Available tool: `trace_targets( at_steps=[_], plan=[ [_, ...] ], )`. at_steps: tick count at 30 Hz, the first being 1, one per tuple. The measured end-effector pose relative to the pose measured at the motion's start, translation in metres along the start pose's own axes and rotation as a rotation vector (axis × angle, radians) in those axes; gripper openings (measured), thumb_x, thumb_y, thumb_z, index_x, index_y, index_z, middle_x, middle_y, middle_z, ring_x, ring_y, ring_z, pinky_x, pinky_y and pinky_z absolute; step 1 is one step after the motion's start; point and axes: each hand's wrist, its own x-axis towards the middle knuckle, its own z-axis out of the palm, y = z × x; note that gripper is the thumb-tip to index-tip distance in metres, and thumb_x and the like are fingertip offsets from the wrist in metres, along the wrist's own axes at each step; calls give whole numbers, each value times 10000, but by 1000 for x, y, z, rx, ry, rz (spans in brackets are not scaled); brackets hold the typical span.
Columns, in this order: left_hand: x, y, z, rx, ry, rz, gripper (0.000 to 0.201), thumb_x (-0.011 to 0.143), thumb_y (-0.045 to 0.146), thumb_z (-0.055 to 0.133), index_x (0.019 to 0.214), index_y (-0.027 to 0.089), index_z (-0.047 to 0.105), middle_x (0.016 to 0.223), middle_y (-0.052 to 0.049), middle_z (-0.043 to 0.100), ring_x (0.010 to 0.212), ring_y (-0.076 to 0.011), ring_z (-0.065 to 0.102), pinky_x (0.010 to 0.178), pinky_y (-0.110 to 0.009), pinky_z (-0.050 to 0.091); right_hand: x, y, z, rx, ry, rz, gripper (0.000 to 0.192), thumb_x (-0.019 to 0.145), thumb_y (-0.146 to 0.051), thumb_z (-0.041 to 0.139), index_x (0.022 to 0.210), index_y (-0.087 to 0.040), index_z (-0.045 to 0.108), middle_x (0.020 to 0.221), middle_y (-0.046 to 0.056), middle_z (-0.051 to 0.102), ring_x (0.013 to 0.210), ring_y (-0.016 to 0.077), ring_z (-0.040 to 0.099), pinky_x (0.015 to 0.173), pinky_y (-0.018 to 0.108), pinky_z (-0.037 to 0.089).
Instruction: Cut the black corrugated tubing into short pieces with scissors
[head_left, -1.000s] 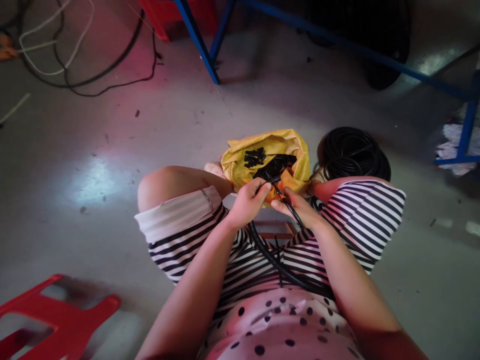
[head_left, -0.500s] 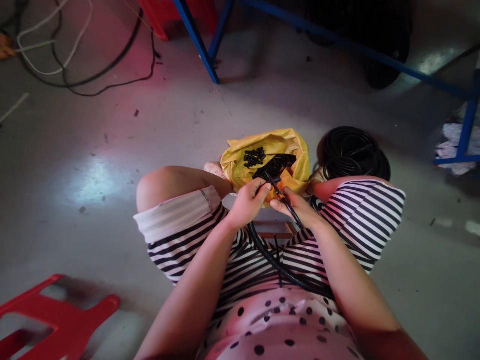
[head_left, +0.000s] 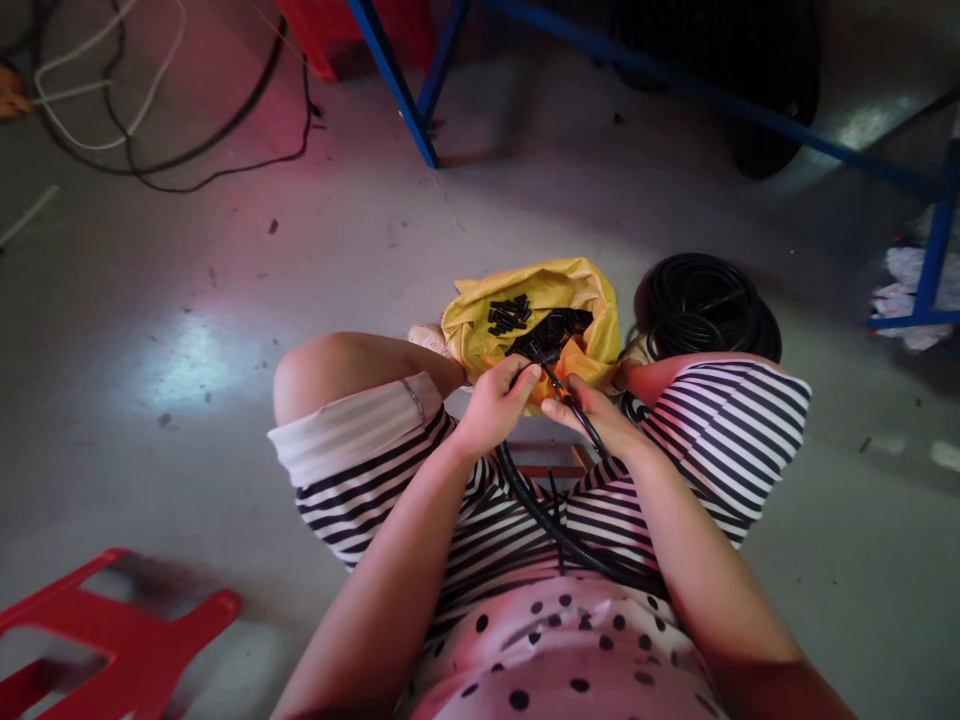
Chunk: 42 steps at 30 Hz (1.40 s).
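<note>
Here we were, bent over our own polka-dot top, knees spread wide in the striped shorts; across our lap ran the black corrugated tube, curving up to the left hand and poking out just beyond it; there we had it, thumb and fingers closed in a pinch near the tube's end, apparently to keep that springy length steady! Over to the right hand, half-curled, fingers wrapped round what looked like a scissor-like cutter, its slender front angled towards the tube; we could not tell how far its blades were parted; right beneath, between our feet, the yellow bag gaped open, likely set there so small bits would drop straight in; inside, short black pieces lay heaped on its left, with a darker pile beside them; just right of the bag sat a coil of black tubing, within easy reach, we reckoned; and farther out, the blue metal frame slanted down to the floor, well apart from our hands.
</note>
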Motion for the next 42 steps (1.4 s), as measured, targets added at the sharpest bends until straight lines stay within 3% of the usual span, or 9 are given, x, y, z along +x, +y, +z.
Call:
trace_targets(
  at_steps=[16,26,34,38,42],
  plan=[
    [0,1,0,-5,-22,-19,322,946,474,487,770,203,482,571,66,408,539,-99,373,537,-227,328,4,7,1,-33,10,10,461,862,-648,636,1001,-222,531,855,-17,592,799,174,551,732,290,419],
    [2,-3,-8,-53,-69,-13,333,947,465,493,740,214,419,563,77,355,490,-83,328,479,-208,292,3,5,2,-40,90,41,521,728,-672,740,738,-222,477,627,-42,486,610,134,433,554,254,299],
    [2,-3,-11,-48,-80,-11,332,940,472,498,740,215,433,555,77,334,480,-84,316,467,-209,290,1,6,1,-54,143,11,545,673,-638,794,635,-222,444,546,-52,406,550,113,365,514,266,250],
    [0,0,-13,-35,-97,5,324,943,464,484,740,221,413,554,74,343,491,-92,326,479,-214,298,1,9,1,-47,147,10,573,665,-657,792,634,-221,422,558,-58,387,563,111,359,516,258,240],
    [-2,5,-15,9,-200,31,328,946,457,483,734,217,414,564,67,348,519,-97,337,487,-217,290,-3,6,0,-19,73,-10,527,716,-657,764,740,-210,485,648,-49,446,624,122,406,553,246,290]
  ],
)
